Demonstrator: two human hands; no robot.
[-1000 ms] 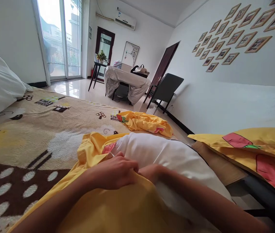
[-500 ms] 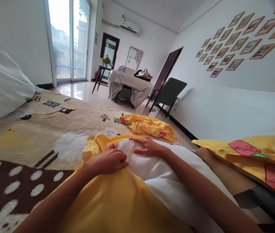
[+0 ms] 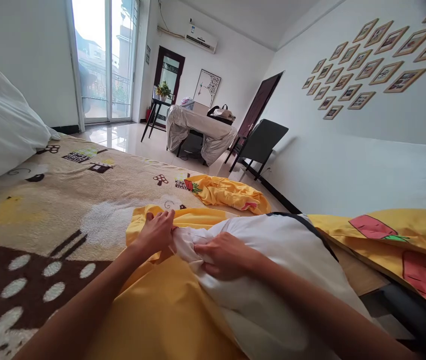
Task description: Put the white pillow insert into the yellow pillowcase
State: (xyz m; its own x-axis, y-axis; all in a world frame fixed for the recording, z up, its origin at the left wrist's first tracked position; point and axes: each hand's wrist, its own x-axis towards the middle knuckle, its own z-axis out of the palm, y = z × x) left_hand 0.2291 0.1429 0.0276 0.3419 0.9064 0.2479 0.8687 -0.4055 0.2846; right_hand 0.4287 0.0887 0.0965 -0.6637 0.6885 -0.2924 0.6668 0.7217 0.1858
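Far left of the frame there's a white pillow [image 3: 2, 125] sitting on the bed, and under it a beige cartoon-print blanket [image 3: 47, 210] that fills most of the lower left. Coming in from the bottom left is the left hand [image 3: 156, 232], fingers curled on the edge of a yellow pillowcase [image 3: 160, 310] right where its opening is, so it's gripping fabric, not loose. Just to the right of it, nearly touching, the right hand [image 3: 222, 257] is bunched up on the corner of a white pillow insert [image 3: 273, 260], pinching a wad of the white cloth. So both hands are close together in the lower middle, each clamped on its own thing. The insert lies half inside the pillowcase, with the bare white part running off to the lower right. A bit above center there's a second crumpled yellow cover [image 3: 228, 192] near the bed's edge. Far right, another yellow strawberry-print pillow [image 3: 396, 235]. Upper right wall has a cluster of picture frames [image 3: 363, 65].
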